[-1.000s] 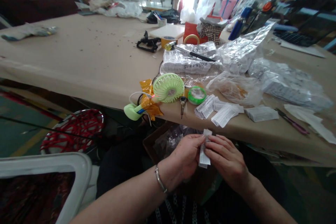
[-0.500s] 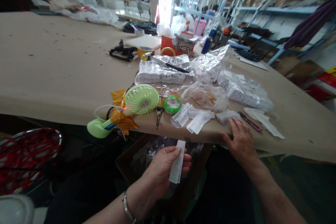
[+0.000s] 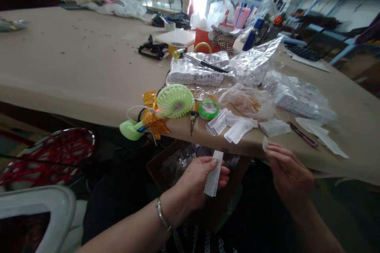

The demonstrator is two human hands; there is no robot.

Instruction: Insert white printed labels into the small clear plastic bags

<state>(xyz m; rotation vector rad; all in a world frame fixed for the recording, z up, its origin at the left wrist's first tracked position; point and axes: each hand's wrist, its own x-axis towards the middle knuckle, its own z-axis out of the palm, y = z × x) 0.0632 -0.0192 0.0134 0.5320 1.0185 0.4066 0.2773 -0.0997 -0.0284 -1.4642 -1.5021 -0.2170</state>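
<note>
Left hand gripping label below surface edge; right hand pinching slip (blurred), apart from label.

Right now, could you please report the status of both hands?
Left hand grips label stack, below table level. Right hand pinches one loose label, blurred. Nothing between hands.

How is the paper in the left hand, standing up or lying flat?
Standing up: the left hand pinches the paper on end, slightly tilted.
</note>
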